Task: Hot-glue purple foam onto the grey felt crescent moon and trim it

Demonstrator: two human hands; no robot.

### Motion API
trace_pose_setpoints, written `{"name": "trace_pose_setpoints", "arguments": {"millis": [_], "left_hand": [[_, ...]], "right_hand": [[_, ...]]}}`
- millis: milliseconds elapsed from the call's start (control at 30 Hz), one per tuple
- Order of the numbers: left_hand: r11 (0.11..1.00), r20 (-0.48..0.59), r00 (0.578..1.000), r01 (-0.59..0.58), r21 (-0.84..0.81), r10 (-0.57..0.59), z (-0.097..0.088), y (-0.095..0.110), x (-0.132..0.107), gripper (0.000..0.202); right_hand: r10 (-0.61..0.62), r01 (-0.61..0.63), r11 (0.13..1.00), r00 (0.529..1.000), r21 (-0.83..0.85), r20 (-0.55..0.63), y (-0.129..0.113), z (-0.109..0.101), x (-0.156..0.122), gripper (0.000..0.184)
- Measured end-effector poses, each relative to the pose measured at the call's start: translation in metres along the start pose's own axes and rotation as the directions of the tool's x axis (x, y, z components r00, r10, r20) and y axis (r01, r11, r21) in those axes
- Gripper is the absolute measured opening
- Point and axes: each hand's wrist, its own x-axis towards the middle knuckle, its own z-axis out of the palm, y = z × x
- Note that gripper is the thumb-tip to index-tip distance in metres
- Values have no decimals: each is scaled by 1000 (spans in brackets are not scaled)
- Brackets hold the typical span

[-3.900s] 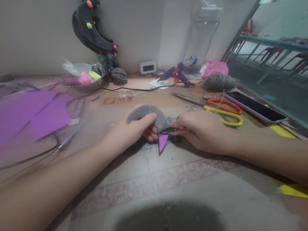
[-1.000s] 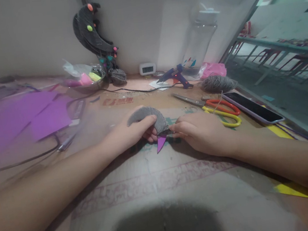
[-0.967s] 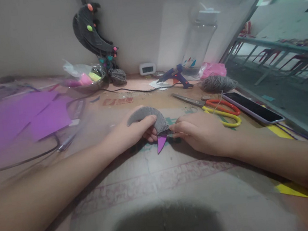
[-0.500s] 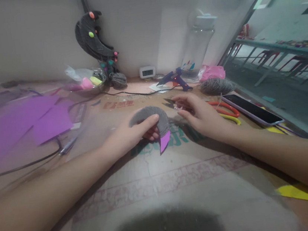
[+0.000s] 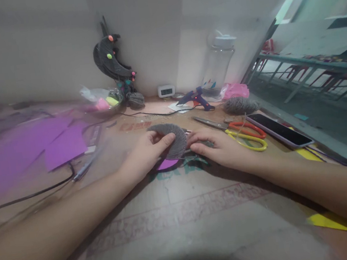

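My left hand [image 5: 146,152] grips a crescent wrapped in grey yarn [image 5: 177,140], thumb on top and fingers beneath. The crescent's bare purple tip [image 5: 167,163] shows below the wrapped part. Close against its right edge is my right hand [image 5: 208,144], fingers curled together. Something small and shiny shows by those fingertips, too blurred to name, and a thin grey strand runs below them. Scissors [image 5: 246,135] with one orange and one yellow handle lie just beyond my right hand.
A phone [image 5: 279,129] and a grey yarn ball [image 5: 240,105] lie at right. Behind are a glue gun [image 5: 196,98], a small clock [image 5: 166,91] and a clear bottle [image 5: 219,63]. Purple sheets [image 5: 64,145] and a pen [image 5: 86,166] lie left. A decorated dark crescent [image 5: 109,59] leans on the wall.
My right hand has moved left from over the scissors to the crescent's edge, uncovering the scissors. The crescent has turned, its purple tip now pointing left. The view has tilted up slightly.
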Motion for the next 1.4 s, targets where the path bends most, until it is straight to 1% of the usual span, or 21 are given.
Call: {"name": "trace_pose_setpoints", "arguments": {"millis": [100, 200, 300, 467, 533, 600, 667, 833, 933, 1033, 1133, 1267, 1333, 1400], "left_hand": [[999, -24, 999, -28, 30, 28, 0, 1, 1, 27], [991, -66, 997, -33, 131, 42, -2, 3, 0, 29], [978, -74, 996, -26, 207, 42, -3, 3, -1, 36], [983, -67, 997, -14, 181, 26, -2, 3, -1, 36], [987, -70, 997, -19, 161, 30, -1, 4, -1, 34], [991, -80, 996, -24, 130, 34, -1, 6, -1, 31], [994, -85, 996, -25, 107, 34, 0, 7, -1, 28], [994, -77, 996, -41, 98, 49, 1, 7, -1, 26], [992, -72, 996, -34, 123, 43, 2, 8, -1, 27], [986, -84, 996, -18, 164, 32, 3, 7, 0, 30], [981, -35, 999, -34, 189, 42, 2, 3, 0, 33], [953, 36, 999, -28, 302, 18, 2, 0, -3, 38], [943, 41, 999, -10, 332, -4, 2, 0, -5, 39], [948, 28, 1000, -3, 320, -7, 2, 1, -5, 37]], "right_hand": [[-36, 36, 999, 997, 6, 63, 1, 6, 0, 14], [-41, 39, 999, 996, 15, 78, 1, 9, -1, 13], [-76, 73, 997, 993, 38, 88, -2, 9, -4, 14], [-196, 200, 980, 973, -19, 123, -7, 6, -9, 13], [-211, 219, 975, 968, -42, 133, -5, 5, -9, 14], [-191, 197, 979, 974, -45, 120, -2, 5, -8, 15], [-145, 149, 988, 985, -38, 95, 0, 4, -6, 17], [-35, 35, 999, 999, 16, 9, 1, 3, -3, 20], [5, -6, 998, 1000, 57, 11, -1, 2, -2, 19], [82, -83, 988, 997, 128, 11, -1, 3, -1, 22], [175, -174, 963, 985, 204, 13, -1, 4, 0, 26], [206, -206, 957, 978, 206, 23, -4, 5, 3, 28], [206, -204, 952, 979, 228, 17, -7, 5, 3, 29], [217, -214, 938, 976, 272, 19, -8, 3, 2, 33]]}}
